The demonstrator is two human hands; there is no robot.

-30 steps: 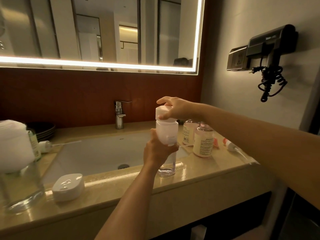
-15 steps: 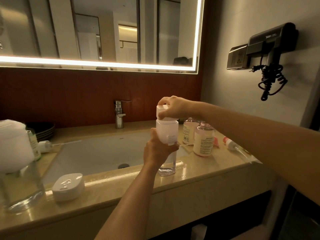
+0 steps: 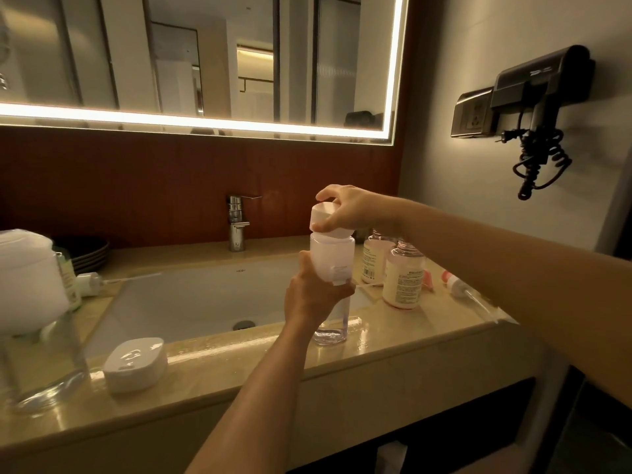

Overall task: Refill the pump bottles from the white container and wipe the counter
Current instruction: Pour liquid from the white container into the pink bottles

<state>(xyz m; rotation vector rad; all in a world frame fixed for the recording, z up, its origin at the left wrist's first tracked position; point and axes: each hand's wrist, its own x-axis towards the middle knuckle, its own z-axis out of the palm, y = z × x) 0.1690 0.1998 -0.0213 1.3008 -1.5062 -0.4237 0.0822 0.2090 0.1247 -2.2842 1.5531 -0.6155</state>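
Observation:
A clear bottle [image 3: 331,325] with a little pinkish liquid stands on the beige counter [image 3: 410,340] at the sink's front right corner. A white translucent container [image 3: 331,256] sits upright on top of it. My left hand [image 3: 313,297] grips where the two meet. My right hand [image 3: 349,208] grips the white top piece [image 3: 321,217] of the container from above. Two pink labelled bottles [image 3: 403,280] without pumps stand just behind to the right. A loose pump head [image 3: 455,284] with its tube lies on the counter beyond them.
The white sink [image 3: 205,302] and chrome faucet [image 3: 237,222] lie left of the bottles. A white soap dish [image 3: 135,364] and a glass jar [image 3: 37,364] sit at the front left, with another pump head [image 3: 88,283] and dark plates [image 3: 85,251] behind. A hair dryer [image 3: 537,87] hangs on the right wall.
My right hand's fingers have shifted round the white top piece, as if turning it. My left hand and the bottles have stayed where they were.

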